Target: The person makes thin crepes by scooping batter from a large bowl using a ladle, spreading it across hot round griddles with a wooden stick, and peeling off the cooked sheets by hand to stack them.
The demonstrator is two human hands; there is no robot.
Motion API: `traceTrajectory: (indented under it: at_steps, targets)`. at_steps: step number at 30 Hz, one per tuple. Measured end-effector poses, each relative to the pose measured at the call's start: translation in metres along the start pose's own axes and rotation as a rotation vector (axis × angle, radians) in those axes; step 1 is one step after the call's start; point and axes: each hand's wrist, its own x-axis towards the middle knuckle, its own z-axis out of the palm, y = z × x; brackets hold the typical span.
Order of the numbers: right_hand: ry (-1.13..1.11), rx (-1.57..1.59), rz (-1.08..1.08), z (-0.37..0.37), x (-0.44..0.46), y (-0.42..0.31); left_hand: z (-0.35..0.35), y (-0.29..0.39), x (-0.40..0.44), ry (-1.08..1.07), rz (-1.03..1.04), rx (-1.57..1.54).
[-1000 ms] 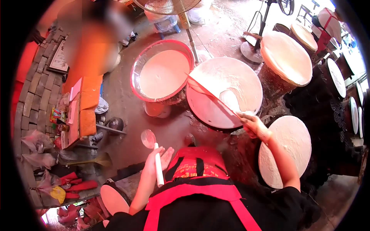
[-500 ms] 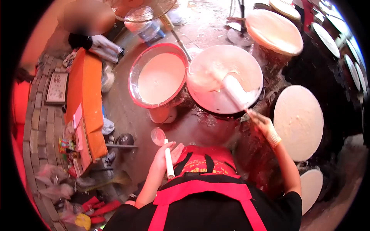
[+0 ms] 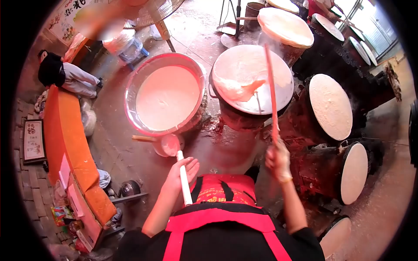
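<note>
A ladle (image 3: 184, 180) with a white handle lies across my left hand (image 3: 185, 170), its thumb side against the handle and several fingers extended. The ladle's bowl is beside the large tub of pale batter (image 3: 167, 98). My right hand (image 3: 277, 158), slightly blurred, is closed round the lower end of a long flat stick (image 3: 271, 91), which stands nearly upright in view in front of the round griddle's right side. On the griddle (image 3: 278, 98) is a thin pale sheet (image 3: 244, 61), its near edge folded and bunched.
Other round griddles with pale sheets (image 3: 331, 106) stand along the right. A heaped round stack (image 3: 285, 27) is behind. An orange-covered table (image 3: 72, 143) is at left, with a person (image 3: 65, 76) beyond. A fan (image 3: 152, 13) stands at the back. Another person's arm (image 3: 324, 9) shows top right.
The long stick has swung up from lying over the griddle, and my right hand has drawn nearer my body. The sheet's edge is now folded. The view has shifted; my left hand keeps the ladle.
</note>
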Motion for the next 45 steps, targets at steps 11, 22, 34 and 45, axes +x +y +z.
traceTrajectory:
  at_steps: [11,22,34,45]
  targets:
    - [0.2,-0.101,-0.245,0.288,0.215,0.116,-0.114,0.025,-0.066,0.041,0.269,-0.057]
    - [0.268,0.074,-0.193,0.166,0.078,0.133,-0.112,0.025,-0.047,0.04,0.229,-0.024]
    - [-0.045,-0.118,0.0,0.138,0.079,0.092,-0.068,0.001,-0.044,0.019,0.246,0.162]
    - [0.057,0.17,-0.028,0.031,0.073,0.038,-0.013,-0.041,-0.023,-0.066,0.302,0.252]
